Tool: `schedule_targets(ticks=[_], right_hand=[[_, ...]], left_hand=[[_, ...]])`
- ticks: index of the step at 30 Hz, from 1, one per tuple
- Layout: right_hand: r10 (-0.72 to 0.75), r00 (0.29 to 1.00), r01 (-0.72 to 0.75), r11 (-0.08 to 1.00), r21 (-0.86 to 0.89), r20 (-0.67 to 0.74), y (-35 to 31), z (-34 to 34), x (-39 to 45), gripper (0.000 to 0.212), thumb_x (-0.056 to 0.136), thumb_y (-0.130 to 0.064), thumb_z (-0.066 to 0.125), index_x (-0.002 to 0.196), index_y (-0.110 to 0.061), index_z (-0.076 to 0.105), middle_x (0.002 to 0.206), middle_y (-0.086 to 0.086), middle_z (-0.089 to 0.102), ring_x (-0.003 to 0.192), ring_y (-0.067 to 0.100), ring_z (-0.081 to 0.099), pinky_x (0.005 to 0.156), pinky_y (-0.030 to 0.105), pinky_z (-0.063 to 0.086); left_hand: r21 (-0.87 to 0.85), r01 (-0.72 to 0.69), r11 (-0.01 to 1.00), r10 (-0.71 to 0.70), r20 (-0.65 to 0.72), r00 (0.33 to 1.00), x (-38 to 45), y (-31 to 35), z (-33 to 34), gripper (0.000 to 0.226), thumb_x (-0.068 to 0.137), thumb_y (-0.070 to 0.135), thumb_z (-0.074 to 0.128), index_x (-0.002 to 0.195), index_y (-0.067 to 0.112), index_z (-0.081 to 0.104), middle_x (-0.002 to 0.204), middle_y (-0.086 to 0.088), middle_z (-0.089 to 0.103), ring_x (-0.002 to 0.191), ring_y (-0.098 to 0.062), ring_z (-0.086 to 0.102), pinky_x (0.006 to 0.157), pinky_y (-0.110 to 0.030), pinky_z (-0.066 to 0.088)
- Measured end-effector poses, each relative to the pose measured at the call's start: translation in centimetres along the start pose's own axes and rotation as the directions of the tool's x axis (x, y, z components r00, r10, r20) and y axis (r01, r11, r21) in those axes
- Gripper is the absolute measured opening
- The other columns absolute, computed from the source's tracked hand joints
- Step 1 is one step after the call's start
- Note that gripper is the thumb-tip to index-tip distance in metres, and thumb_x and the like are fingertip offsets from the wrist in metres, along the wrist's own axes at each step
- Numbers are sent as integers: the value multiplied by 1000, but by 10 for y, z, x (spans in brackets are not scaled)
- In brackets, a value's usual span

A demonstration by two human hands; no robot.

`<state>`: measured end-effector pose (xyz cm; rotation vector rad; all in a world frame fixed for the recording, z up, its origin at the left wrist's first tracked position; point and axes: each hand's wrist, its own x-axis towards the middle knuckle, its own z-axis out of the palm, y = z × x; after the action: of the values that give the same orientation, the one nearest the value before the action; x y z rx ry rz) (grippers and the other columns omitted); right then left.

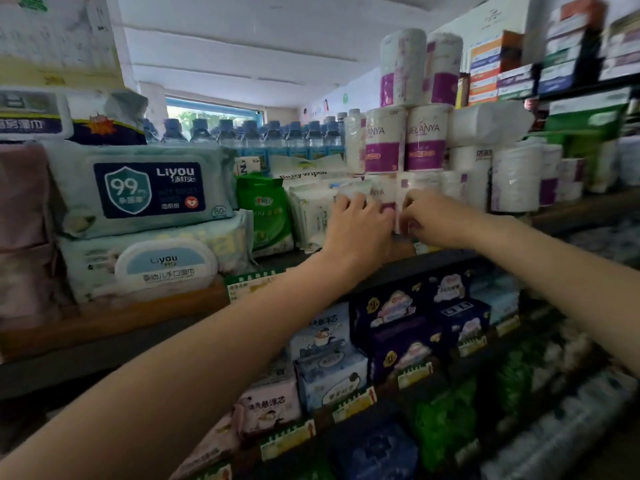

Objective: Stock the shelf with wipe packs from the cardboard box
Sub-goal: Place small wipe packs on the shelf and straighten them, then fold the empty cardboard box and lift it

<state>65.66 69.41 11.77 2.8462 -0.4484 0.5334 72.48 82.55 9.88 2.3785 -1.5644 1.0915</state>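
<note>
Hands meet on one white wipe pack (pixel 398 202) at the shelf (pixel 450 261) front: left hand (pixel 356 220) and right hand (pixel 433 220) curl fingers round it, probably squaring it upright beside standing packs (pixel 311 216). Cardboard box unseen.

A white ceiling (pixel 242 46) runs to the far wall, where a window (pixel 211 114) lets in daylight. Dark shelving (pixel 415 268) fills the near and right side, with a higher dark shelf (pixel 588 86) at upper right. The light is dim and cool.
</note>
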Motion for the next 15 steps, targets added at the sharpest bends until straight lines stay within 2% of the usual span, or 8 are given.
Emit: schedule_targets(ticks=[3, 5, 7, 9, 11, 15], right_hand=[[122, 987, -129, 990, 64, 104, -18, 2, -81, 22, 91, -12, 50, 99, -14, 70, 105, 2, 53, 103, 24, 55, 78, 31, 44], [235, 948, -242, 970, 8, 213, -34, 10, -143, 23, 92, -15, 47, 102, -15, 68, 101, -1, 46, 106, 25, 53, 68, 28, 39], [328, 892, -338, 941, -21, 310, -44, 24, -209, 24, 91, -17, 49, 105, -13, 67, 106, 8, 52, 109, 30, 52, 83, 31, 43], [419, 810, -449, 893, -25, 410, -55, 37, -289, 26, 91, -15, 48, 109, -9, 65, 116, 14, 57, 112, 31, 51, 94, 33, 41], [498, 701, -544, 836, -69, 511, -65, 43, -373, 28, 92, -12, 46, 114, -6, 63, 118, 14, 59, 114, 30, 51, 93, 32, 38], [662, 387, -795, 592, -131, 642, -84, 48, -539, 33, 93, -15, 48, 126, -10, 51, 124, 10, 51, 115, 27, 49, 83, 26, 37]], left_hand=[[-80, -176, 981, 179, 33, 983, -41, 24, -8, 33, 91, 26, 44, 120, 13, 51, 127, -8, 54, 117, -29, 47, 97, -40, 33], [-177, -238, 955, 252, 62, 966, -67, 51, -7, 34, 91, 25, 43, 122, 11, 46, 125, -9, 54, 116, -30, 49, 95, -40, 34], [-283, -283, 916, 325, 114, 939, -98, 91, -8, 39, 92, 27, 43, 127, 8, 40, 128, -11, 52, 117, -32, 50, 95, -41, 34], [-350, -390, 852, 471, 185, 863, -136, 142, -8, 46, 93, 28, 43, 133, 6, 33, 132, -13, 48, 119, -33, 49, 97, -42, 34], [-439, -480, 760, 611, 228, 758, -181, 200, -11, 51, 93, 29, 45, 135, 5, 29, 133, -14, 47, 120, -32, 48, 97, -42, 35], [-606, -579, 545, 813, 214, 541, -276, 301, -29, 58, 90, 30, 48, 138, 8, 26, 135, -13, 47, 123, -31, 48, 98, -40, 35]])
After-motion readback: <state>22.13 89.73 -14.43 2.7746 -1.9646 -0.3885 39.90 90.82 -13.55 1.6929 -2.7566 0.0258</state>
